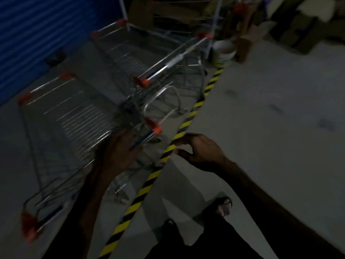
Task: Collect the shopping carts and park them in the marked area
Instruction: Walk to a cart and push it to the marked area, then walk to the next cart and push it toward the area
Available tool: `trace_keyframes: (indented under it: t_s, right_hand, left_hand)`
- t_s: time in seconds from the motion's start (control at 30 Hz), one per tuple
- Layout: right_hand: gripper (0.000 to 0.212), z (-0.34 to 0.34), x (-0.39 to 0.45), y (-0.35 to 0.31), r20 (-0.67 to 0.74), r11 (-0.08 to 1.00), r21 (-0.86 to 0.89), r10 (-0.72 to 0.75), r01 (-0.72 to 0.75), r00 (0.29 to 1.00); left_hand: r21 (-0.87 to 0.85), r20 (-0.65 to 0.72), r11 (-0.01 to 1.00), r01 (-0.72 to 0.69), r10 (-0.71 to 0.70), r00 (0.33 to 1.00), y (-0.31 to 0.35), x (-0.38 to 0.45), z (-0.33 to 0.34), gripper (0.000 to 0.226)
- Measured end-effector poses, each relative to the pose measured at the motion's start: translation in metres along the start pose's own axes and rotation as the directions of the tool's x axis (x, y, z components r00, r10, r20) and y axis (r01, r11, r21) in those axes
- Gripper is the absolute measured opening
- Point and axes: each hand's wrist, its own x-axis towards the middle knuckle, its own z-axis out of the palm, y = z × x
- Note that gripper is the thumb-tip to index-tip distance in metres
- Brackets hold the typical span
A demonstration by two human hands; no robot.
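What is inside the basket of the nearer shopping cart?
Nothing shows inside the nearer cart: only wire bars with grey floor behind. The left hand covers its handle-end corner, and blur could hide small items.

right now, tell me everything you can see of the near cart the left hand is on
The near cart is a silvery wire shopping cart with orange corner caps and an orange-ended handle. It stands on the grey floor left of the striped tape, beside a second cart. The left hand rests on its handle end; the grip is blurred.
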Motion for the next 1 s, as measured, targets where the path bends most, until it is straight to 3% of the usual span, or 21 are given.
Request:
trace_keyframes:
  t_s: [0.07,0.17,0.37,0.63,0.77,1.0]
  right_hand:
    - [0.037,-0.017,-0.036,0.031,-0.085,0.987,0.069,0.151,-0.146,0.985]
    - [0.042,-0.042,-0.095,0.078,-0.188,0.921,0.162,0.381,-0.354,0.905]
    - [0.043,-0.078,-0.209,0.175,-0.329,0.716,0.355,0.697,-0.601,0.637]
    - [0.035,-0.139,-0.309,0.301,-0.39,0.512,0.505,0.854,-0.695,0.345]
    - [0.035,-0.171,-0.353,0.362,-0.395,0.435,0.528,0.886,-0.729,0.242]
    - [0.038,-0.228,-0.408,0.438,-0.422,0.322,0.578,0.904,-0.749,0.063]
  left_hand:
    - [-0.052,0.034,0.992,-0.117,0.119,0.992,0.052,0.032,0.017,0.027]
    - [-0.11,0.125,0.954,-0.277,0.29,0.949,0.131,0.065,0.049,0.035]
    - [-0.164,0.24,0.846,-0.507,0.533,0.812,0.28,0.092,0.111,0.037]
    - [-0.209,0.247,0.713,-0.67,0.701,0.669,0.457,0.15,0.186,0.045]
    - [-0.2,0.266,0.649,-0.734,0.757,0.597,0.548,0.184,0.215,0.05]
    - [-0.226,0.283,0.561,-0.796,0.82,0.498,0.675,0.229,0.259,0.04]
